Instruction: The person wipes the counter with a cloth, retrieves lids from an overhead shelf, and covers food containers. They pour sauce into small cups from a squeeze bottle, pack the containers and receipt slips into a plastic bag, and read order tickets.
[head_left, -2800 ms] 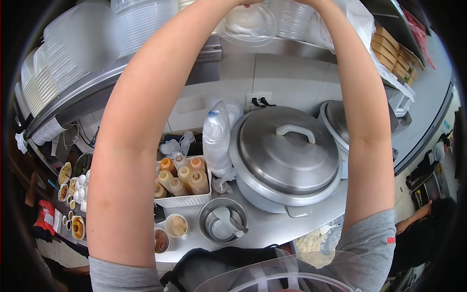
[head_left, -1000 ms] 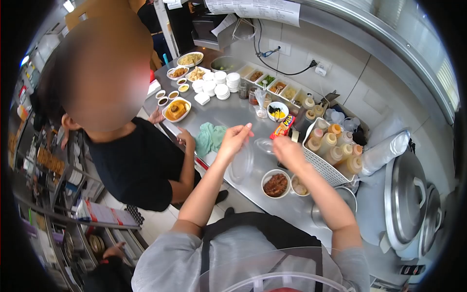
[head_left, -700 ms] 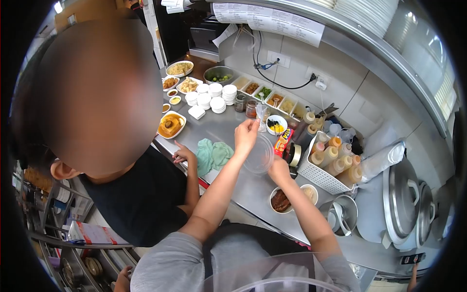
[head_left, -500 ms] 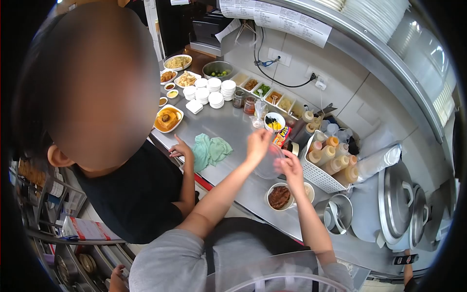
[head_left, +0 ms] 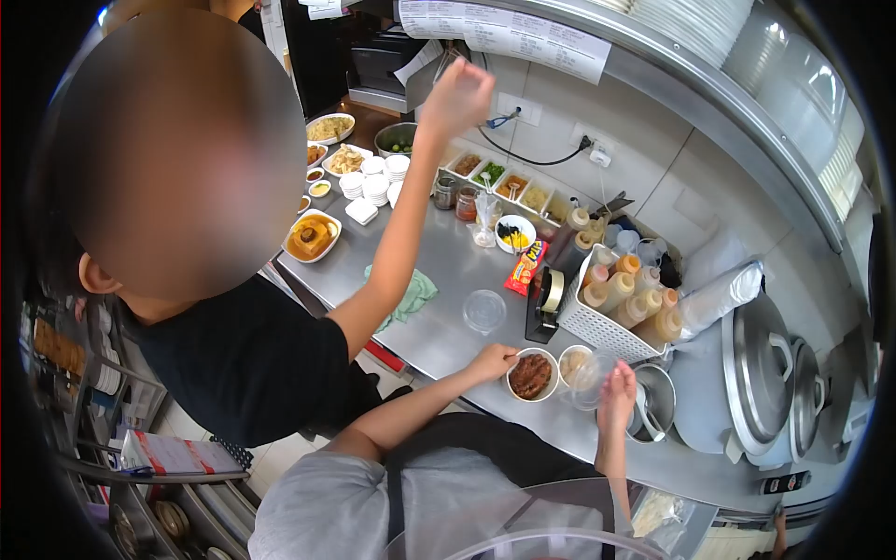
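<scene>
The left hand point(head_left: 495, 362) pinches the near-left rim of the meat bowl point(head_left: 532, 375), an upright white container of dark meat standing close to the front edge of the worktop point(head_left: 448, 350). The right hand point(head_left: 617, 392) pinches the right edge of a clear lid point(head_left: 587, 384), which overlaps the pale-food cup point(head_left: 573, 359) in the view; whether they touch cannot be told. Cup and bowl stand side by side, with the metal bowl point(head_left: 654, 399) just beyond the right hand. Behind the meat bowl, a round clear container point(head_left: 484, 311) rests on the worktop; a strip of steel surface separates the two. The tape dispenser point(head_left: 545, 304) and bottle basket point(head_left: 607, 329) bound this strip on the right, the basket's near corner close to the cup. Leftward, steel surface extends to the green cloth point(head_left: 411, 293), near the front edge. A co-worker's raised hand point(head_left: 458, 96) appears above the worktop's far side, the forearm crossing the left part. Farther back are the red packet point(head_left: 525, 268) and the egg bowl point(head_left: 514, 234).
</scene>
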A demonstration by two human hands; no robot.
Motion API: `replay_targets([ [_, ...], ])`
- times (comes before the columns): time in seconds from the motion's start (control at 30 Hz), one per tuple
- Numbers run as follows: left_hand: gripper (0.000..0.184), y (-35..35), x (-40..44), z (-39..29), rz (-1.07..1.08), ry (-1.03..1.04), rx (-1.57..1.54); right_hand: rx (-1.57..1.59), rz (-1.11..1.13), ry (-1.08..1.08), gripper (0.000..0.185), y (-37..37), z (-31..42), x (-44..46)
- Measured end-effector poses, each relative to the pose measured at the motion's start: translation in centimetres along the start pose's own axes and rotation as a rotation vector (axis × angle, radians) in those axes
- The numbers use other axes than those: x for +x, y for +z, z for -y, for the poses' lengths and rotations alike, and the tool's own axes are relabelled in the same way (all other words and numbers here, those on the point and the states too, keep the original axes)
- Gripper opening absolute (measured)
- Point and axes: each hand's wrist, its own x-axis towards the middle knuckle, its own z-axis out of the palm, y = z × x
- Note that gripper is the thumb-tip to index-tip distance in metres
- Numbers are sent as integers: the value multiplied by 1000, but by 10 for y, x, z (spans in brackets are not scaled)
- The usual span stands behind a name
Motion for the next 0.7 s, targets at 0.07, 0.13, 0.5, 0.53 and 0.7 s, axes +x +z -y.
replay_targets([
  [0.07, 24, -3, 2, -7, -18, 9, -4, -15, 4, 5, 19, 7, -14, -5],
  [0.13, 23, -5, 2, -10, -35, -10, 99, -39, 43, 13, 17, 20, -23, -13],
  [0.5, 38, -47, -16, 4, -156, -378, -362, -440, 237, -341, 16, 99, -105, -24],
  [0.53, 40, -36, -21, 4, -270, -262, -390, -375, 211, -290, 17, 103, -109, -23],
  [0.7, 31, -1, -35, -11, -552, -148, -258, -327, 131, -270, 15, 106, -129, -16],
])
